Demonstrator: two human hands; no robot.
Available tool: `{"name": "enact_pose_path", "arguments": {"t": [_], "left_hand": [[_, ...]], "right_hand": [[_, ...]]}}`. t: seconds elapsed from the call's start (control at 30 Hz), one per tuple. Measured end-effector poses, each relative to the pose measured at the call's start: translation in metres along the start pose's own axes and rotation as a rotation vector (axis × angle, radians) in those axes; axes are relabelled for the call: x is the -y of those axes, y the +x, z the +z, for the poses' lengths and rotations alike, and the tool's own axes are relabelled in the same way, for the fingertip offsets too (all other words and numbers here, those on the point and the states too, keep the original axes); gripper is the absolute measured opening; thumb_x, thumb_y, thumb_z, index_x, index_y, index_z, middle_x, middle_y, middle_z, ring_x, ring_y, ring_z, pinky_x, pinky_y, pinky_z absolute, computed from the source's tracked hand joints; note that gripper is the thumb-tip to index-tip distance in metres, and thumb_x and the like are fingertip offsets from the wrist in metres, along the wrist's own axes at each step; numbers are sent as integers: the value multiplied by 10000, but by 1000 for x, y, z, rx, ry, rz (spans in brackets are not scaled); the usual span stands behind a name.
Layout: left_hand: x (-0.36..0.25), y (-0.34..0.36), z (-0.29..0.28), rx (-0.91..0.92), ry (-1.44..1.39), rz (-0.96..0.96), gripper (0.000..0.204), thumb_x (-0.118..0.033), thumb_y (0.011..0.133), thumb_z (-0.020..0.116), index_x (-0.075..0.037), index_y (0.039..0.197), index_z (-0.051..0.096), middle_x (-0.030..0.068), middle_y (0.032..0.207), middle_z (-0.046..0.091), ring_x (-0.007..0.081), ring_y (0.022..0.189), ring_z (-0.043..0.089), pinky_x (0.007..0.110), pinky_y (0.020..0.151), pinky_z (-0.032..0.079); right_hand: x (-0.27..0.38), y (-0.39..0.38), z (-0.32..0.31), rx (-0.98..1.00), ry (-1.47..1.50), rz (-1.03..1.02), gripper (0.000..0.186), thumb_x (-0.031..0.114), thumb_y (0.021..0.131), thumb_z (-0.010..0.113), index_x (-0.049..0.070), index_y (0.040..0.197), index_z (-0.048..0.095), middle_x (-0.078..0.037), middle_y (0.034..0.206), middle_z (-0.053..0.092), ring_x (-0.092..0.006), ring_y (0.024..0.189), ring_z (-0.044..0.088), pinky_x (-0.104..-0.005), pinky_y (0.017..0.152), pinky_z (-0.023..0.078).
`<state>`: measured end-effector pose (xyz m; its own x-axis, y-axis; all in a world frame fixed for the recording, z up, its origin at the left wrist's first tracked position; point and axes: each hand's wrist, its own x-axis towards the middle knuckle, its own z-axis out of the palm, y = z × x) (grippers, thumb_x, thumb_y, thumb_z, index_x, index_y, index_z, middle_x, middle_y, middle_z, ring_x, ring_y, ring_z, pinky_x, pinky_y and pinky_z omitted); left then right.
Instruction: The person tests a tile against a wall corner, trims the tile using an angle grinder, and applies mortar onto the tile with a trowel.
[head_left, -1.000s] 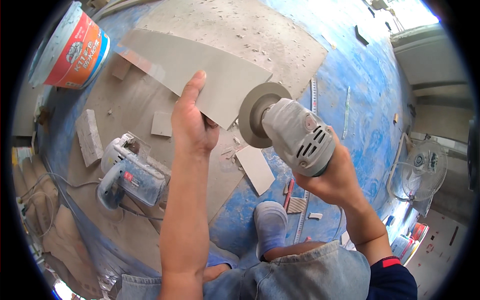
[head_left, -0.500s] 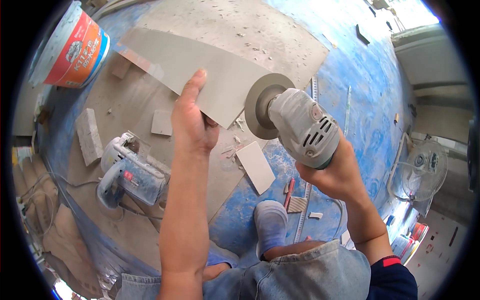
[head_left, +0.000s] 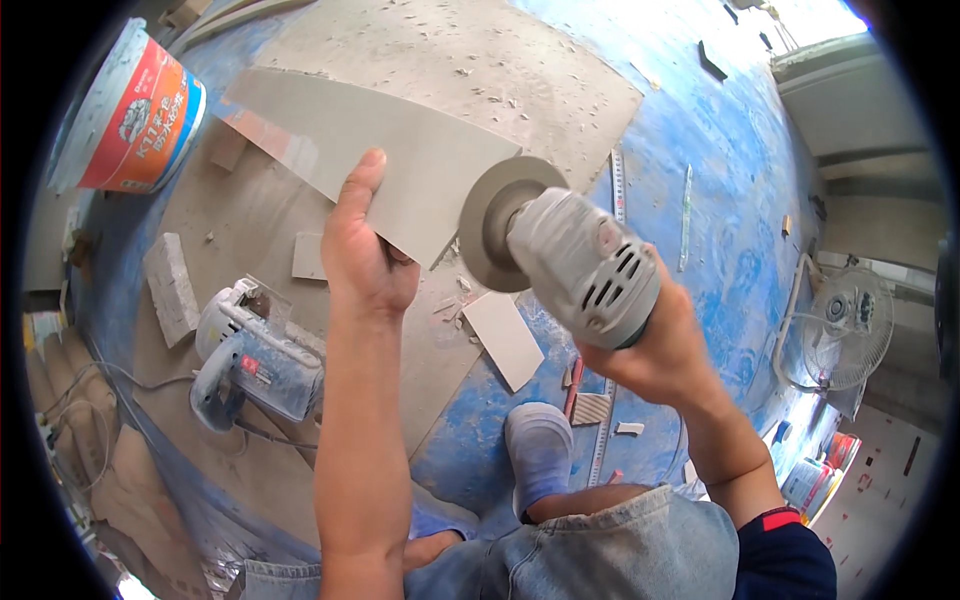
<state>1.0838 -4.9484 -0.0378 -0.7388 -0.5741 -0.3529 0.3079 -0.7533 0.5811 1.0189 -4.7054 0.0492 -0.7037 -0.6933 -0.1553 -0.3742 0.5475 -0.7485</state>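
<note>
A long grey tile [head_left: 400,130] is held tilted by my left hand [head_left: 366,245], thumb on top and fingers curled underneath, out of sight. My right hand [head_left: 650,340] wraps round the body of a dusty grey angle grinder [head_left: 585,260]. Its round disc [head_left: 505,222] is at the tile's right end, near the cut edge; whether the two touch I cannot tell. Below that end lies a pale tile offcut [head_left: 503,340] on the floor, with small chips around it.
At left rest a blue-grey circular saw [head_left: 262,370], a pale block [head_left: 172,290] and a red-and-white bucket [head_left: 130,115]. A steel ruler [head_left: 617,190], a red marker [head_left: 573,388] and a small ribbed piece [head_left: 591,408] lie at right. A fan [head_left: 845,325] stands farther right.
Both hands have shifted slightly left, with the tile and the grinder in them. The disc stays close to the tile's right end.
</note>
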Motion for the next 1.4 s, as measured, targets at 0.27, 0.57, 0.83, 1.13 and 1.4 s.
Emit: {"name": "enact_pose_path", "arguments": {"t": [0.27, 0.57, 0.83, 1.13, 1.4], "left_hand": [[-2, -1, 2, -15, 50, 14, 341, -229, 987, 547, 21, 1218, 561, 129, 1150, 660, 228, 1055, 654, 344, 923, 529], [3, 4, -2, 34, -20, -65, 358, -242, 1001, 513, 32, 1228, 556, 142, 1149, 665, 251, 1055, 660, 376, 913, 543], [3, 1, 12, 18, 36, 21, 348, -237, 993, 534, 12, 1236, 550, 125, 1162, 655, 233, 1058, 656, 355, 919, 532], [-17, -4, 22, 33, -81, -8, 336, -230, 997, 534, 33, 1200, 581, 108, 1088, 677, 186, 953, 682, 283, 773, 561], [-24, -5, 26, 26, -22, 17, 332, -283, 1011, 487, -16, 1181, 590, 114, 1110, 686, 243, 1017, 673, 374, 866, 545]], "right_hand": [[-3, 9, 1, -55, 61, 11, 532, 148, 698, 762, 18, 1166, 545, -170, 950, 680, -342, 922, 701, -397, 786, 542], [1, -5, 7, 67, -45, 11, 565, 185, 662, 821, 26, 1104, 507, -201, 879, 669, -394, 859, 694, -435, 741, 553], [-17, 10, -2, -120, 76, 7, 572, 127, 685, 758, 18, 1192, 518, -170, 940, 681, -338, 910, 707, -398, 787, 549], [7, -5, 14, -14, 36, -54, 559, 146, 664, 789, 34, 1142, 522, -165, 909, 672, -368, 869, 694, -424, 743, 553], [-1, 10, 5, -143, 181, -61, 521, 134, 683, 771, 21, 1132, 533, -161, 998, 647, -328, 889, 697, -395, 750, 547]]}}
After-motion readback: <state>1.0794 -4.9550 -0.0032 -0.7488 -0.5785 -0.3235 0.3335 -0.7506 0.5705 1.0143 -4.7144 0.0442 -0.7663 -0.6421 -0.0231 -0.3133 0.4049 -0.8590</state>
